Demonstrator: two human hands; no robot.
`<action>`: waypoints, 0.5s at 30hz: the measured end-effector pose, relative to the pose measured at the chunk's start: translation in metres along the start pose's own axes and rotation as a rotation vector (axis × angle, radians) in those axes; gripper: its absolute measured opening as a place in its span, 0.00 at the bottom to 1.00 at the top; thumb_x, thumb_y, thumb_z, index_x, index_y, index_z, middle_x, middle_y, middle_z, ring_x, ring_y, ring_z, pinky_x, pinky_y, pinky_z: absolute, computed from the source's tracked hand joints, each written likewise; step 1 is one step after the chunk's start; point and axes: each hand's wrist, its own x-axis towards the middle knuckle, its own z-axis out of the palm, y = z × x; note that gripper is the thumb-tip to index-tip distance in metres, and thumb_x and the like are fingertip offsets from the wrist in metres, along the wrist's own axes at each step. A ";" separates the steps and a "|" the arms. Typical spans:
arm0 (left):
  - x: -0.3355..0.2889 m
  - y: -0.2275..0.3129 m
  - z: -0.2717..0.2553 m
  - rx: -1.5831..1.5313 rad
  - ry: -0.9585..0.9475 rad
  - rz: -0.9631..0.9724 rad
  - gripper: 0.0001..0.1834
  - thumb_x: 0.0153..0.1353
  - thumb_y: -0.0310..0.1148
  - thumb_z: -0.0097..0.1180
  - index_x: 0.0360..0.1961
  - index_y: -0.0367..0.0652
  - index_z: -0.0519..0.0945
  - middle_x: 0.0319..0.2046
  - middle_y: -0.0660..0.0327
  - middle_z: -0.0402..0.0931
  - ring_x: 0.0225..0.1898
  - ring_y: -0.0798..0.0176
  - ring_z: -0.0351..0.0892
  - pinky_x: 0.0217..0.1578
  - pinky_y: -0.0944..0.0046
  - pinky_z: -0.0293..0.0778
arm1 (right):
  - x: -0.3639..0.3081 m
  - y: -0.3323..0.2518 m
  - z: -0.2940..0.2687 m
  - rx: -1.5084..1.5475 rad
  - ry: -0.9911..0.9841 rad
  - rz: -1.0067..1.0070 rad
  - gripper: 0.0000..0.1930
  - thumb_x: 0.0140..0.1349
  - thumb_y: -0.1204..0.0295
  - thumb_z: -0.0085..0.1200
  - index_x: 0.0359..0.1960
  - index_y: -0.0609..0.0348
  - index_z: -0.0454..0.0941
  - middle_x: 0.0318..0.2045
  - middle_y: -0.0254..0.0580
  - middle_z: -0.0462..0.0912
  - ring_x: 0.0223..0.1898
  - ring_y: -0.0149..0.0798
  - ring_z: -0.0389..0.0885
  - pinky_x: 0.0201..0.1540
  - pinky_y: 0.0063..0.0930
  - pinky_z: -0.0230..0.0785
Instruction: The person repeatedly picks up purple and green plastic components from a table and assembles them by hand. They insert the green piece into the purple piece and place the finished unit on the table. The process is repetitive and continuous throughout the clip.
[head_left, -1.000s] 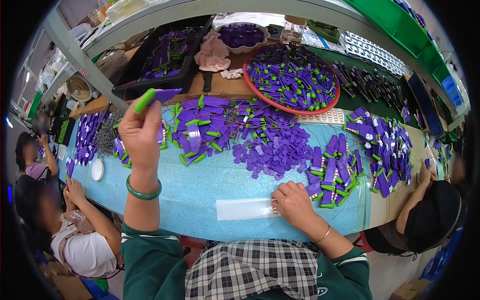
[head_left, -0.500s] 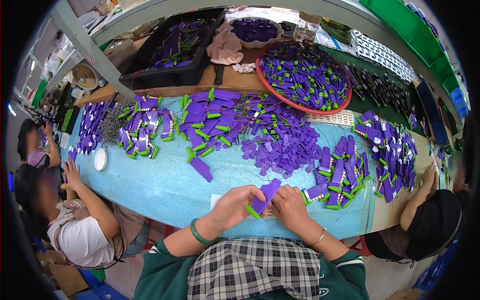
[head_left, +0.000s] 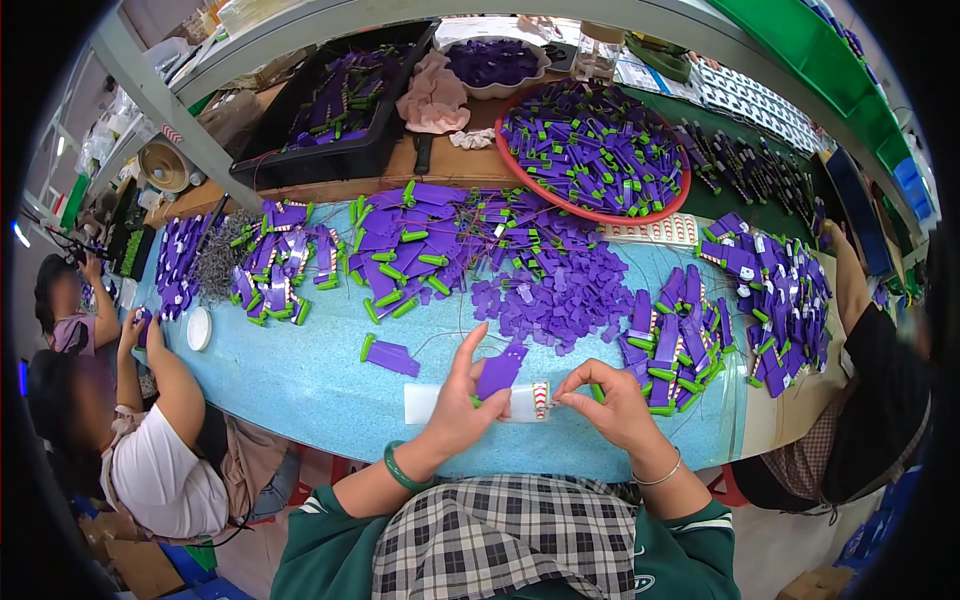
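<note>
My left hand (head_left: 462,408) holds a flat purple piece (head_left: 502,368) with a green end, its index finger stretched out past the piece. Under that hand, a white backing strip (head_left: 425,402) lies on the table. At the strip's right end is a red-and-white chevron sticker (head_left: 541,398). The thumb and fingertips of my right hand (head_left: 612,408) are pinched together at the sticker's right edge. Left of my hands lies another purple piece with a green end (head_left: 393,357). Loose purple pieces (head_left: 560,295) are heaped just beyond my hands.
Purple-and-green pieces (head_left: 680,345) are piled at the right. A red round tray (head_left: 684,190) full of them stands at the back, beside a black bin (head_left: 270,172). A white lid (head_left: 199,328) lies at the left. Co-workers (head_left: 165,465) sit on both sides.
My hands have moved apart. The right hand left the purple piece and went to the sticker; the left hand shifted left with the piece. The right co-worker's arm now reaches farther up.
</note>
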 end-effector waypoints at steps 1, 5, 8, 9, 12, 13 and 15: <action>0.002 0.007 -0.004 0.005 -0.014 -0.006 0.40 0.55 0.17 0.55 0.67 0.40 0.50 0.31 0.60 0.73 0.28 0.68 0.76 0.27 0.69 0.73 | 0.000 0.000 0.000 -0.003 -0.005 -0.004 0.06 0.54 0.77 0.61 0.32 0.61 0.78 0.31 0.40 0.83 0.35 0.37 0.82 0.41 0.29 0.72; 0.006 0.018 -0.015 -0.101 -0.146 -0.124 0.42 0.53 0.19 0.56 0.67 0.40 0.49 0.27 0.62 0.71 0.24 0.71 0.73 0.24 0.71 0.68 | 0.002 -0.002 0.006 -0.047 -0.040 -0.029 0.06 0.54 0.75 0.61 0.32 0.62 0.78 0.31 0.41 0.83 0.35 0.38 0.82 0.40 0.29 0.72; 0.005 0.022 -0.013 0.113 -0.110 0.014 0.37 0.56 0.23 0.52 0.67 0.38 0.51 0.25 0.64 0.70 0.26 0.73 0.72 0.25 0.71 0.67 | 0.003 0.001 0.011 -0.049 -0.043 -0.051 0.07 0.54 0.74 0.61 0.32 0.62 0.78 0.30 0.41 0.83 0.35 0.38 0.83 0.40 0.29 0.72; 0.005 0.019 -0.019 0.200 -0.089 0.110 0.36 0.58 0.25 0.50 0.66 0.36 0.51 0.25 0.64 0.70 0.27 0.73 0.71 0.25 0.71 0.67 | 0.003 0.002 0.012 -0.042 -0.040 -0.055 0.07 0.54 0.74 0.61 0.32 0.62 0.78 0.30 0.41 0.83 0.35 0.38 0.83 0.39 0.29 0.72; 0.006 0.022 -0.028 0.359 -0.041 0.297 0.28 0.66 0.30 0.40 0.65 0.30 0.53 0.31 0.61 0.74 0.33 0.70 0.73 0.32 0.69 0.72 | 0.004 0.000 0.008 -0.045 -0.031 -0.050 0.06 0.54 0.75 0.61 0.31 0.62 0.77 0.30 0.41 0.83 0.35 0.39 0.83 0.39 0.30 0.72; 0.007 0.026 -0.028 0.348 -0.029 0.325 0.27 0.67 0.29 0.39 0.65 0.30 0.55 0.33 0.60 0.75 0.34 0.69 0.74 0.33 0.69 0.73 | 0.004 -0.001 0.008 -0.039 -0.027 -0.045 0.06 0.54 0.75 0.61 0.31 0.62 0.77 0.30 0.41 0.83 0.34 0.39 0.83 0.39 0.30 0.72; 0.005 0.037 -0.021 0.352 0.018 0.404 0.18 0.69 0.28 0.36 0.55 0.28 0.67 0.34 0.57 0.77 0.35 0.66 0.77 0.37 0.66 0.76 | 0.004 -0.002 0.007 -0.027 -0.020 -0.038 0.06 0.54 0.75 0.61 0.31 0.62 0.77 0.30 0.41 0.83 0.34 0.39 0.82 0.39 0.30 0.72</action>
